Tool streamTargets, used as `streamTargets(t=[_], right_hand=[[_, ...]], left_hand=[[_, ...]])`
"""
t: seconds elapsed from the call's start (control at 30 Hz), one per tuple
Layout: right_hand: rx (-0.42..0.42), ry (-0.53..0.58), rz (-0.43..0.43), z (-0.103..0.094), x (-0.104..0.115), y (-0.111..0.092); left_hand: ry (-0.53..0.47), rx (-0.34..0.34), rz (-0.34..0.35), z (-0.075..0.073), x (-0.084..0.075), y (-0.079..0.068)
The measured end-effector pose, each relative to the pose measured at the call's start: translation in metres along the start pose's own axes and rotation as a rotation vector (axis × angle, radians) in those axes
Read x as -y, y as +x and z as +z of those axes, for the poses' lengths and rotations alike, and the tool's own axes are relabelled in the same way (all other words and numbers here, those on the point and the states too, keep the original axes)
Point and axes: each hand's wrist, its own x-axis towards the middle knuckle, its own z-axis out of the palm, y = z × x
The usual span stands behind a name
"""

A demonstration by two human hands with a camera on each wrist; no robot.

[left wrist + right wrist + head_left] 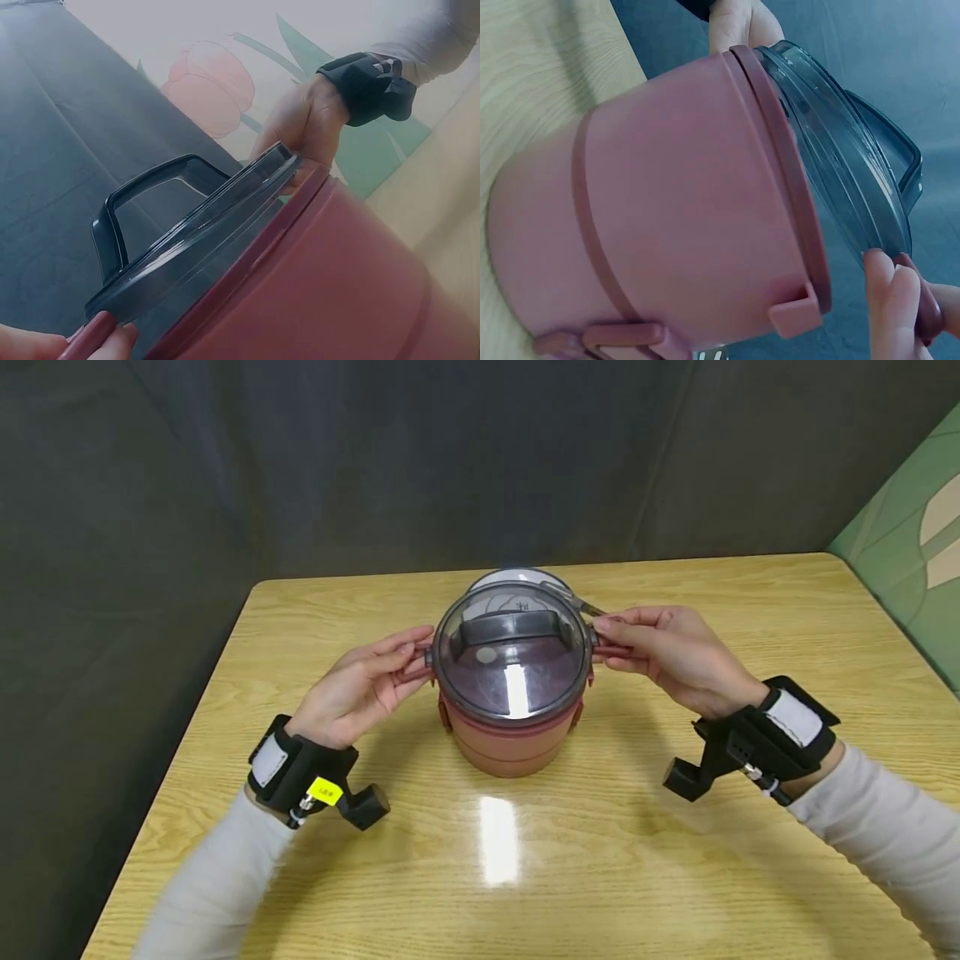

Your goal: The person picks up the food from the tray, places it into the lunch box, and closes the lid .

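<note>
A pink round food container (510, 752) stands on the table, with clips on its sides. Over its mouth is a clear lid (517, 685) with a dark carry handle (510, 627), and a gap shows between lid and rim in both wrist views. My left hand (356, 689) pinches a maroon tab (90, 335) at the lid's left edge between thumb and fingers. At the opposite edge, my right hand (675, 656) pinches the other maroon tab (928, 304). The container's inside is largely hidden.
Just behind the container lies a white round item (517, 575) with a dark rim, partly covered by the lid. A grey metal piece (573, 597) sticks out beside it. The wooden table (600, 877) ends at a dark curtain (450, 468).
</note>
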Motion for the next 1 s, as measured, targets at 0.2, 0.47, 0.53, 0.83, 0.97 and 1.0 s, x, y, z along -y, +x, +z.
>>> streamTargets(t=[0.2,0.47,0.53,0.83,0.97,1.0], right_hand=[[-0.02,-0.011,0.005,0.002,0.0,-0.003],[-0.034,-0.004,0.001,0.001,-0.008,-0.004],[-0.039,-0.025,-0.012,0.001,-0.009,-0.003],[-0.09,-0.186,-0.154,0.004,-0.02,-0.002],[-0.132,-0.292,-0.199,0.006,-0.022,-0.005],[-0.142,-0.315,-0.205,0.006,-0.022,-0.005]], left_hand=[[0.012,-0.003,-0.004,0.001,-0.001,-0.003],[0.12,-0.014,0.05,0.0,0.006,-0.002],[0.174,-0.038,0.093,-0.001,0.008,-0.001],[0.518,-0.201,0.319,-0.004,0.021,-0.001],[0.577,-0.216,0.33,-0.003,0.023,-0.002],[0.585,-0.216,0.333,-0.003,0.023,-0.002]])
